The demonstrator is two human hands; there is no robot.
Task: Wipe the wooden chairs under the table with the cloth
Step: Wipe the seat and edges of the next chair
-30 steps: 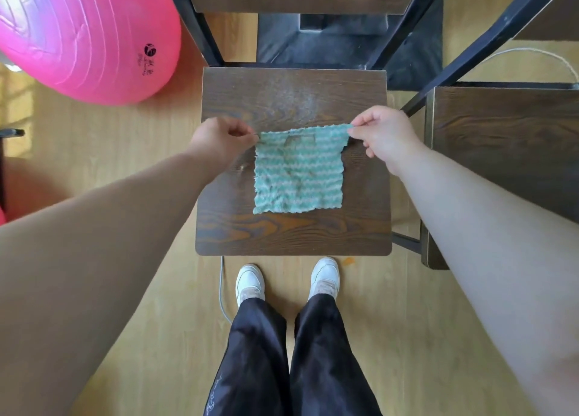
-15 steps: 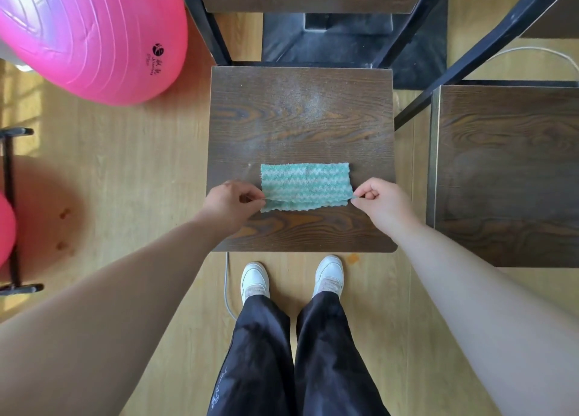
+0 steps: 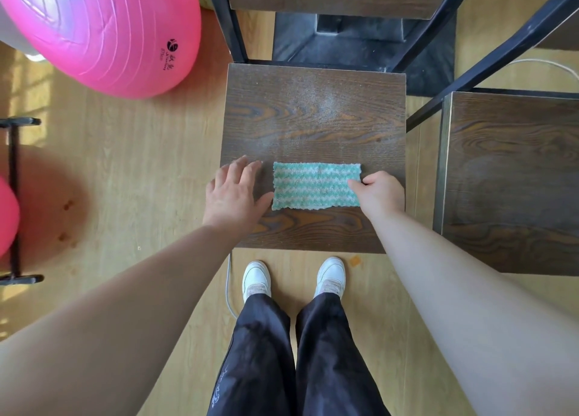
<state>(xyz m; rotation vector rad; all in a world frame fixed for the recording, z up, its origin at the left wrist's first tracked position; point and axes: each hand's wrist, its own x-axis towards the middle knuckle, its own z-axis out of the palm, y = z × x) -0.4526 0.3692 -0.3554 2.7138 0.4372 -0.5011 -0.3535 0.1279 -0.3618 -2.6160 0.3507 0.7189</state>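
Observation:
A dark wooden chair seat (image 3: 313, 118) stands in front of me, dusty towards its far side. A green and white striped cloth (image 3: 313, 185), folded in half into a rectangle, lies flat on the near half of the seat. My right hand (image 3: 380, 193) pinches the cloth's right edge. My left hand (image 3: 233, 193) rests beside the cloth's left edge with fingers spread, holding nothing. A second wooden chair seat (image 3: 513, 180) stands to the right.
Black metal table legs (image 3: 488, 55) slant across the far right and another leg (image 3: 225, 20) rises at the far left of the seat. A big pink exercise ball (image 3: 100, 30) sits at the left. My feet (image 3: 294, 279) stand just before the chair, by a white cable (image 3: 230, 293).
The cloth was folded in half towards me and laid flat. My left hand has let go of it and opened; my right hand still holds the right edge.

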